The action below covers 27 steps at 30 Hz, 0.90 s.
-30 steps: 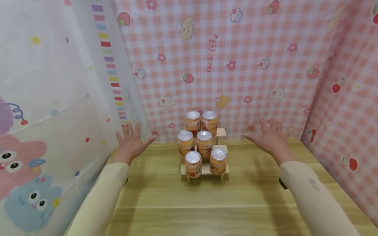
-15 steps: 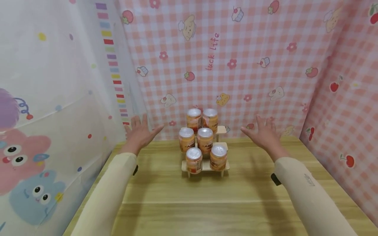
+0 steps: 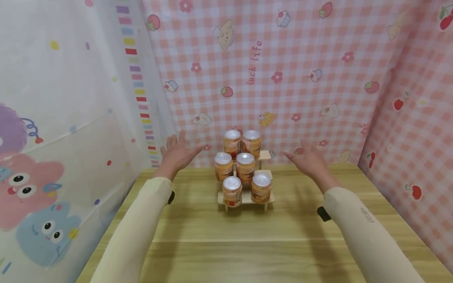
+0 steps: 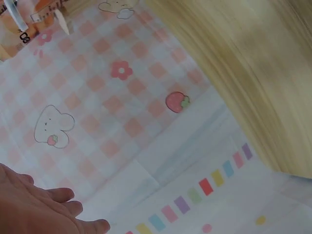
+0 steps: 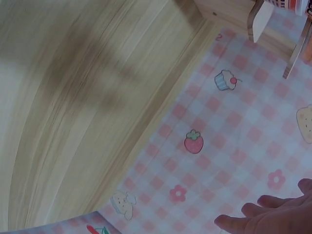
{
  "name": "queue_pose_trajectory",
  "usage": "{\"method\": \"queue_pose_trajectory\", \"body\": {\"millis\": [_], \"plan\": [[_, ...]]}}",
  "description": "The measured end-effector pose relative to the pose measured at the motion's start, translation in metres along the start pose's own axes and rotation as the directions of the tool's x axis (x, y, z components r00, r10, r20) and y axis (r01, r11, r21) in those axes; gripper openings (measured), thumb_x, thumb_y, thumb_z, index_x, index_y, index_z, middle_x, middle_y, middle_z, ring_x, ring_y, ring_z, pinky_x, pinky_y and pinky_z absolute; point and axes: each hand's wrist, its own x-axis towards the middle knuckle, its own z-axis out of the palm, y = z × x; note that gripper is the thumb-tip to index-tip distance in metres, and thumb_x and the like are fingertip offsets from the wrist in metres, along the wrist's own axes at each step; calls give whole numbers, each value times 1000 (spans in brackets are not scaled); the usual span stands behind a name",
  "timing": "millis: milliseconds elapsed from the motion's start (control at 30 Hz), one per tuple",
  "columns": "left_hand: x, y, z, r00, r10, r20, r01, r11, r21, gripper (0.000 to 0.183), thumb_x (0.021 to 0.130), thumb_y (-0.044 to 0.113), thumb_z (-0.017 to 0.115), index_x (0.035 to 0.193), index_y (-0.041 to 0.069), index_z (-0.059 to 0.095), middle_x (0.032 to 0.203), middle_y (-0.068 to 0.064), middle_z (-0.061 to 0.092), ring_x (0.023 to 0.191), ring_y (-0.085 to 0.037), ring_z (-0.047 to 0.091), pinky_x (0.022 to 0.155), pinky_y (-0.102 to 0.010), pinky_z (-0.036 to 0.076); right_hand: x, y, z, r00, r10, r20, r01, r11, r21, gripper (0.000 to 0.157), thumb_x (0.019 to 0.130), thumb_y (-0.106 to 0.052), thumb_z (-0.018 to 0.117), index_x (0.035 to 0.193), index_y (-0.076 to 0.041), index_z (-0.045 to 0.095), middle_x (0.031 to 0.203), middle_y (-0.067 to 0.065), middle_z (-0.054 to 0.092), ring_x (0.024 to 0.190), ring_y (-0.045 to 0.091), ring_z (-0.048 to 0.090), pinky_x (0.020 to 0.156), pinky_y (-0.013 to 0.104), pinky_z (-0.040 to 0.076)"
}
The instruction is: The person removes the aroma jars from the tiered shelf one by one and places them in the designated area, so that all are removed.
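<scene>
Several small orange cans with silver lids stand in pairs on a three-step wooden rack (image 3: 247, 199) in the head view. Two cans are on each step, such as the front right can (image 3: 261, 189) and the front left can (image 3: 232, 192). To the left of the rack my left hand (image 3: 178, 154) hovers with fingers spread, touching nothing. My right hand (image 3: 308, 160) hovers on the other side, its fingers extended and its thumb toward the rack. Fingers of both hands show at the lower edges of the wrist views, apart from any object.
The rack stands on a wood-grain table (image 3: 226, 251) near its back edge. Behind it hangs a pink checked cloth (image 3: 293, 47). A white cartoon-printed sheet (image 3: 81, 129) bounds the left side, and another checked cloth (image 3: 421, 145) bounds the right.
Both hands have moved inward toward the rack, the left hand rightward and the right hand slightly leftward. The cans and rack stay in place, while the head view has shifted a little.
</scene>
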Motion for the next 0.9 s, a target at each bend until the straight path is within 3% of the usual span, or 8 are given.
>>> {"method": "queue_pose_trajectory", "body": {"millis": [100, 167, 300, 433, 600, 900], "plan": [[-1, 3, 1, 1000, 0, -4, 0, 998, -60, 122, 77, 91, 39, 160, 11, -1, 162, -25, 1, 149, -42, -4, 112, -66, -5, 1, -3, 6, 999, -15, 50, 12, 999, 53, 103, 93, -73, 41, 158, -5, 0, 157, 34, 16, 142, 54, 16, 110, 67, 19], [-1, 6, 2, 1000, 4, -6, -5, 994, -113, 116, 81, 86, 42, 160, 12, 0, 163, -22, 3, 149, -40, 0, 113, -65, -3, 2, -4, 9, 997, -17, 79, 10, 996, 87, 101, 94, -71, 40, 159, -5, -1, 158, 32, 16, 142, 53, 17, 111, 66, 19], [2, 14, 7, 1000, 10, -3, -11, 973, -232, 107, 86, 79, 46, 160, 16, 2, 164, -17, 6, 149, -38, 7, 115, -62, 6, 3, -4, 13, 994, 5, 113, -21, 989, 144, 100, 93, -73, 38, 159, -10, -2, 161, 29, 3, 143, 53, 11, 111, 67, 17], [5, 20, 10, 1000, 30, 10, -24, 938, -347, 100, 90, 71, 50, 161, 16, 5, 164, -17, 9, 149, -37, 10, 116, -58, 15, 4, -2, 19, 991, 16, 132, -43, 979, 201, 100, 92, -74, 40, 160, -12, 0, 160, 30, 4, 144, 51, 12, 111, 66, 19], [8, 21, 15, 999, 34, 32, -17, 901, -434, 104, 88, 75, 48, 160, 15, 4, 164, -17, 8, 149, -36, 10, 117, -56, 14, 10, 0, 30, 991, 11, 131, -44, 967, 250, 94, 96, -67, 43, 160, -9, 5, 156, 35, 17, 143, 50, 21, 110, 63, 26], [18, 25, 27, 996, 9, 87, 39, 845, -533, 109, 82, 83, 48, 161, 20, 5, 162, -17, 18, 148, -35, 18, 116, -55, 20, 19, 11, 47, 989, 19, 149, -69, 939, 338, 79, 102, -51, 47, 159, -9, 13, 153, 34, 26, 138, 48, 32, 108, 59, 33]]}}
